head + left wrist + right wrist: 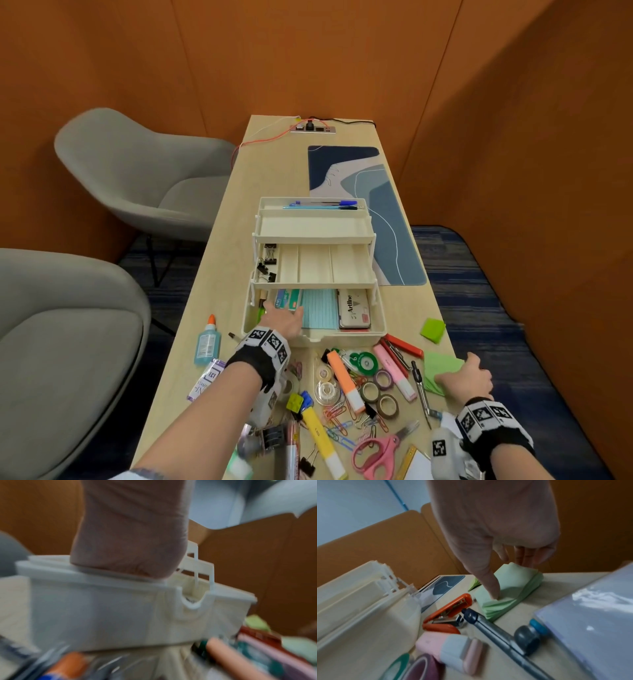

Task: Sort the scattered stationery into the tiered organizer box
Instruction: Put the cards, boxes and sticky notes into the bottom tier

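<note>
Green note stack point(510, 588) lies on the worktop point(219, 260), right of the organizer box point(313, 330). Right hand point(467, 377) pinches it, thumb on top, fingers behind. Judged light, soft, prone to fanning; grip opposite edges. Left hand point(282, 320) reaches inside the box's bottom tier; its fingers are hidden.

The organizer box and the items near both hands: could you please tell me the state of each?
organizer box: open, its tiers fanned out.
top tray: bare at the front, pens at the back.
middle tray: binder clips in the left compartment only.
left hand: reaching into the bottom compartment.
right hand: gripping the green sticky notes.
stapler: lying open on the table.
</note>
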### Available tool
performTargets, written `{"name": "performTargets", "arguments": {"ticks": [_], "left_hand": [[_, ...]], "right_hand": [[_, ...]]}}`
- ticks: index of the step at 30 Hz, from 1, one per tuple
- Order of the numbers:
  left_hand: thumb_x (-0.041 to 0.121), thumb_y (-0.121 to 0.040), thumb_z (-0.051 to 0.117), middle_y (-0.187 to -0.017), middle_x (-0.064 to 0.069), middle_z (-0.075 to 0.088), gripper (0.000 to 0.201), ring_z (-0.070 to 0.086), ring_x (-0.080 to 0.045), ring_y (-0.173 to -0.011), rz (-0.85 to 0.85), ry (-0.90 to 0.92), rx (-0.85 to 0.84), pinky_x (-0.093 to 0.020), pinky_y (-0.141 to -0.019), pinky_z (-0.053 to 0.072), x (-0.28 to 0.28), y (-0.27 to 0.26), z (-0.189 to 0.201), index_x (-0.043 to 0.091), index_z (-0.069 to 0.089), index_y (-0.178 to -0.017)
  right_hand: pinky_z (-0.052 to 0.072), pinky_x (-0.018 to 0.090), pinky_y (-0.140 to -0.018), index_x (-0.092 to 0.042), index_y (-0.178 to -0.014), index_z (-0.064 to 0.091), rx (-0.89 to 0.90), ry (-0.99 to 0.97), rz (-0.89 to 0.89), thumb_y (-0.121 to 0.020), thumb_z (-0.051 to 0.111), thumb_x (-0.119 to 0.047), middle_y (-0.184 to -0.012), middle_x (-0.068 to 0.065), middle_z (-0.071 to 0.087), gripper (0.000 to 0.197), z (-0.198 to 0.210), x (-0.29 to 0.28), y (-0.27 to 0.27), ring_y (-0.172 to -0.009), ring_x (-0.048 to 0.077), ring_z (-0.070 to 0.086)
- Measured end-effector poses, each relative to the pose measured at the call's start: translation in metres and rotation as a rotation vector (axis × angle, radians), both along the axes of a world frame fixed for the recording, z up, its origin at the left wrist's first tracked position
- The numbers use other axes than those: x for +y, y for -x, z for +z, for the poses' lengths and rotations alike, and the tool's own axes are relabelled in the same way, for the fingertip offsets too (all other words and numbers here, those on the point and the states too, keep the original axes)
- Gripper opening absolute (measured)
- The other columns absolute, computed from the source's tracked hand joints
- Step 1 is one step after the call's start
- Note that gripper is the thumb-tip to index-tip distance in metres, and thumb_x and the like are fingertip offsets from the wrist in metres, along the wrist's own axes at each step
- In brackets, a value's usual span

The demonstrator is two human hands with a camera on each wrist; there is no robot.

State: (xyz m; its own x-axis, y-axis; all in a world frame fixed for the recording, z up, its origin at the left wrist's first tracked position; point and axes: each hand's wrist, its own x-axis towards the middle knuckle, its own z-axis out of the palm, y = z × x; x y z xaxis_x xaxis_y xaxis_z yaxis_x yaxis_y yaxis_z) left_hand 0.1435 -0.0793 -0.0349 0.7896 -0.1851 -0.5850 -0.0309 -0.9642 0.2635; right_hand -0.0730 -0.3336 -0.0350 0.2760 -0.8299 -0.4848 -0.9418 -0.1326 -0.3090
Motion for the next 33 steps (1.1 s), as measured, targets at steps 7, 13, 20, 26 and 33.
{"name": "performTargets", "arguments": {"ticks": [7, 13, 20, 26, 33], "left_hand": [[0.024, -0.095, 0.037, -0.115, -0.006, 0.061, 0.034, 0.059, -0.02, -0.097, -0.27, -0.234, -0.057, -0.032, -0.091, 0.047, -0.022, 0.006, 0.024, 0.008, 0.057, -0.119], [0.028, -0.094, 0.045, -0.134, -0.012, 0.042, 0.037, 0.048, -0.028, -0.117, -0.213, -0.229, -0.191, -0.042, -0.097, 0.043, -0.027, 0.012, 0.033, 0.009, 0.051, -0.125], [0.03, -0.098, 0.041, -0.114, 0.001, 0.053, 0.024, 0.052, -0.014, -0.102, -0.32, 0.266, -0.435, -0.034, -0.095, 0.044, -0.007, 0.043, 0.052, 0.022, 0.057, -0.113], [0.03, -0.098, 0.042, -0.103, 0.012, 0.05, 0.021, 0.05, -0.004, -0.091, -0.417, 0.592, -0.334, -0.024, -0.083, 0.045, 0.024, 0.112, 0.05, 0.024, 0.056, -0.113], [0.053, -0.091, 0.049, -0.101, 0.003, 0.064, 0.065, 0.067, -0.007, -0.08, -0.124, 0.769, 0.215, -0.023, -0.074, 0.053, 0.006, 0.152, 0.047, 0.036, 0.016, -0.144]], "right_hand": [[0.031, 0.053, -0.107, -0.021, -0.141, 0.029, 0.017, -0.07, 0.014, -0.072, 0.076, -0.024, -0.136, 0.021, 0.039, 0.083, -0.008, -0.006, 0.005, -0.125, 0.038, 0.038], [0.034, 0.052, -0.104, -0.021, -0.141, 0.027, -0.087, -0.09, -0.004, -0.076, 0.072, -0.016, -0.136, 0.021, 0.036, 0.08, -0.003, -0.004, 0.008, -0.121, 0.038, 0.043], [0.043, 0.041, -0.095, -0.014, -0.134, 0.044, -0.468, -0.121, -0.235, -0.083, 0.05, 0.009, -0.128, 0.018, 0.053, 0.056, 0.002, -0.006, 0.016, -0.113, 0.031, 0.052], [0.047, 0.048, -0.094, -0.01, -0.131, 0.048, -0.841, -0.496, -0.494, -0.09, 0.04, 0.011, -0.124, 0.018, 0.055, 0.048, 0.023, 0.005, 0.025, -0.108, 0.033, 0.057], [0.048, 0.049, -0.096, -0.006, -0.12, 0.053, -0.756, -0.9, 0.016, -0.085, 0.046, 0.017, -0.118, 0.023, 0.062, 0.042, 0.049, 0.071, 0.019, -0.107, 0.036, 0.062]]}}
